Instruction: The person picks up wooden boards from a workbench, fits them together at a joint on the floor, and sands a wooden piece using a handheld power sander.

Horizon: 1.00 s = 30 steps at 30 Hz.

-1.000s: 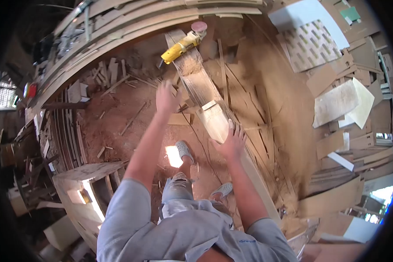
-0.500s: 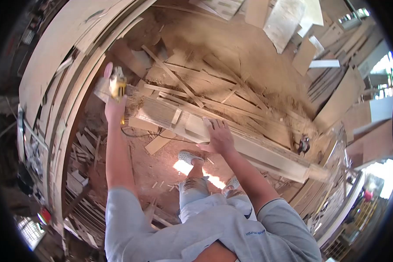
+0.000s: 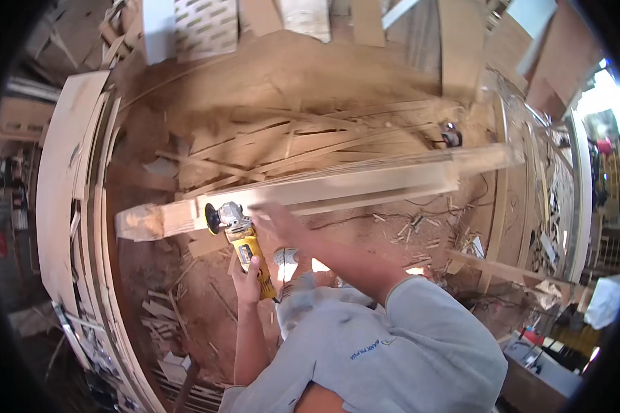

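In my left hand [image 3: 248, 282] is a yellow angle grinder [image 3: 246, 251], gripped round its body. Its silver head points away from me, and a round disc [image 3: 213, 219] faces left beside the wooden beam [image 3: 365, 189]. My right hand [image 3: 274, 224] is blurred, close to the grinder's head and the near edge of the beam. Whether it touches either one, and how its fingers lie, I cannot make out. The long pale beam runs across in front of me, with a rough carved left end.
A second power tool [image 3: 450, 135] lies beyond the beam's right half. Loose wooden strips [image 3: 289, 138] cross on the sawdust-covered ground. Boards [image 3: 76, 179] stack at the left, and more panels [image 3: 207, 27] line the far side. A dark cable trails on the floor.
My left hand has brought the grinder in from the far left to in front of the beam. My right hand has moved left along the beam to the grinder's head. The view has turned.
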Motion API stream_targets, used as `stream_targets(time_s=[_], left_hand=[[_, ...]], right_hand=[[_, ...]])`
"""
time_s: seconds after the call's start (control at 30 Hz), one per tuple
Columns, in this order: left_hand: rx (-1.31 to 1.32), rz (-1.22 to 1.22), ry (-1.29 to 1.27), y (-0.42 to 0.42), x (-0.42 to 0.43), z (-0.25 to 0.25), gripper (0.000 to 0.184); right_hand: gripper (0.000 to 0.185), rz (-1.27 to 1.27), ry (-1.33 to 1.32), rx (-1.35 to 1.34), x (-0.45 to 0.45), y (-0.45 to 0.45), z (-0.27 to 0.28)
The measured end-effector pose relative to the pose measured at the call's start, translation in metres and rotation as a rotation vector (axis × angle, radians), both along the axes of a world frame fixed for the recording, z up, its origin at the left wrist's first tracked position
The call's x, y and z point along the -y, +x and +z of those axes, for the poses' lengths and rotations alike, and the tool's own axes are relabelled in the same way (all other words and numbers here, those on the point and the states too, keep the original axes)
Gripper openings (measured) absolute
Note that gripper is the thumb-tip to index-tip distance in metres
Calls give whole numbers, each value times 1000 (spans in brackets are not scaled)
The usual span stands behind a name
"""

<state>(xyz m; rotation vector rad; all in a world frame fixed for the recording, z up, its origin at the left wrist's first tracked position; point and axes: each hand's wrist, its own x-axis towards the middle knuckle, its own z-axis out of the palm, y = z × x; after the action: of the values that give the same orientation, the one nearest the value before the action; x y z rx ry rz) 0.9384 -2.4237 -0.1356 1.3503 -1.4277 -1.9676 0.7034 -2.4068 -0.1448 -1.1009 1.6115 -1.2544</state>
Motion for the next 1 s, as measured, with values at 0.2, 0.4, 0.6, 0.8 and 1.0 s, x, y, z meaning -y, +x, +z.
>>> stream_targets(time_s=[0.2, 0.4, 0.6, 0.8, 1.0], left_hand=[[-209, -64, -11, -111, -102, 52, 52], [-457, -268, 248, -241, -220, 103, 57], [-416, -633, 184, -371, -298, 141, 49], [-370, -1223, -85, -510, -358, 140, 52], [-533, -1793, -701, -684, -447, 115, 46]], right_hand=[[92, -35, 19, 470, -190, -4, 65], [102, -230, -118, 425, -327, -109, 103], [96, -667, -243, 227, -425, -194, 142], [81, -1244, -71, 60, -490, -246, 132], [57, -1602, -408, 552, -586, -299, 105]])
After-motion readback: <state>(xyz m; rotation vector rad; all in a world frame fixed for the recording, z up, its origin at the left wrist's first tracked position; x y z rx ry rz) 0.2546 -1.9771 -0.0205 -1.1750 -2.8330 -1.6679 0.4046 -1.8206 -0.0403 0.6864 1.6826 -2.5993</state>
